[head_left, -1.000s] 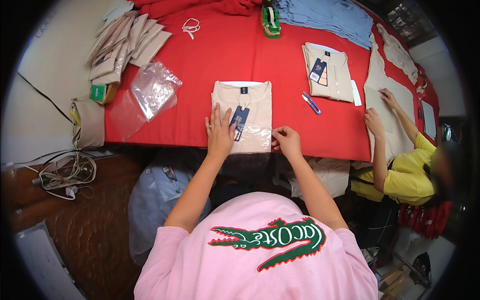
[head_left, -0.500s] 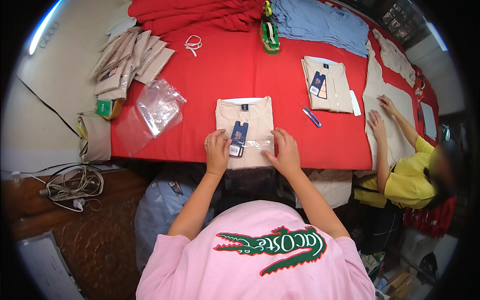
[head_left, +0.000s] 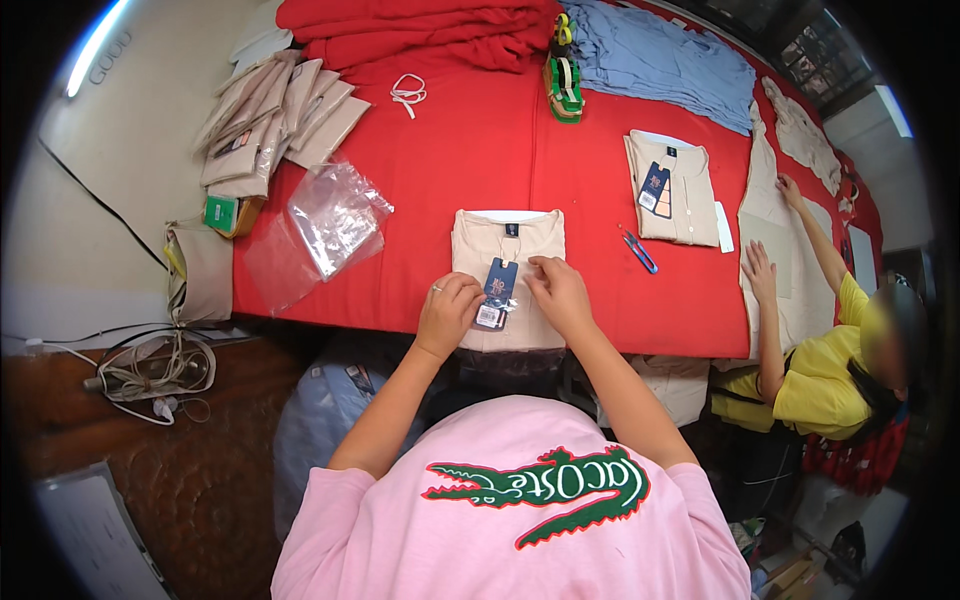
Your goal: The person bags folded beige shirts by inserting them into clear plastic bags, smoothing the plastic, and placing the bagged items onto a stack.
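A folded beige shirt [head_left: 545, 238] lies on the table's near edge in front of me, its neckline away from me. A navy hang tag [head_left: 502, 280] rests on its front. Clear plastic, seemingly a bag, covers the shirt's lower part; only faint glints show its edge. At the tag's left side, my left hand [head_left: 452, 314] is closed with fingertips pinched on the plastic. My right hand [head_left: 561, 298] presses thumb and fingers together over the shirt's right side, apparently on the bag's edge, though the film there is hard to see.
On the red-covered table [head_left: 440, 150] are clear bags [head_left: 335, 222], packed beige garments [head_left: 270, 120], a green tape dispenser [head_left: 564, 88], blue thread snips [head_left: 639, 252] and another folded shirt [head_left: 690, 205]. A co-worker in yellow [head_left: 815, 395] spreads beige cloth at the right.
My right hand has moved up the shirt and inward, its spread fingers now drawn together. My left hand stays by the tag. The whole view has shifted slightly.
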`<act>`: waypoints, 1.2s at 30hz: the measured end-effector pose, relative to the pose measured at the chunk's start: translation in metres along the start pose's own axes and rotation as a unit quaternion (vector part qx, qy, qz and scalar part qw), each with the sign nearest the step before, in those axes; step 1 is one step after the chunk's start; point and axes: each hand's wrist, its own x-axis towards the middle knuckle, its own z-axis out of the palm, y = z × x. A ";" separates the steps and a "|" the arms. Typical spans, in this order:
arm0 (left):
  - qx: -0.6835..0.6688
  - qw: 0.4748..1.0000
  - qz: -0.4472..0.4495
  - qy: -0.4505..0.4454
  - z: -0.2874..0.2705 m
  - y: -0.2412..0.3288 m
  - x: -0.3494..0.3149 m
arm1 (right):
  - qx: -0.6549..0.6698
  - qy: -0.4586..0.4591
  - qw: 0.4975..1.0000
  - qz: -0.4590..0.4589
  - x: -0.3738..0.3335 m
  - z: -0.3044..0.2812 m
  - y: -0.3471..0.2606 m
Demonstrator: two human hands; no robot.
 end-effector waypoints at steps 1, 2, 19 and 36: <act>-0.004 1.000 0.004 -0.004 -0.001 0.001 0.000 | 0.042 -0.032 0.995 0.081 0.009 0.010 -0.005; -0.006 1.000 0.007 -0.005 -0.003 0.002 0.002 | 0.045 -0.055 0.991 0.113 0.019 0.017 -0.008; -0.081 0.992 -0.087 -0.034 0.002 -0.006 0.002 | 0.134 -0.178 0.975 0.010 0.006 -0.036 0.009; -0.150 0.948 -0.226 -0.169 0.017 -0.028 0.021 | -0.027 -0.094 0.994 -0.045 -0.006 -0.023 0.029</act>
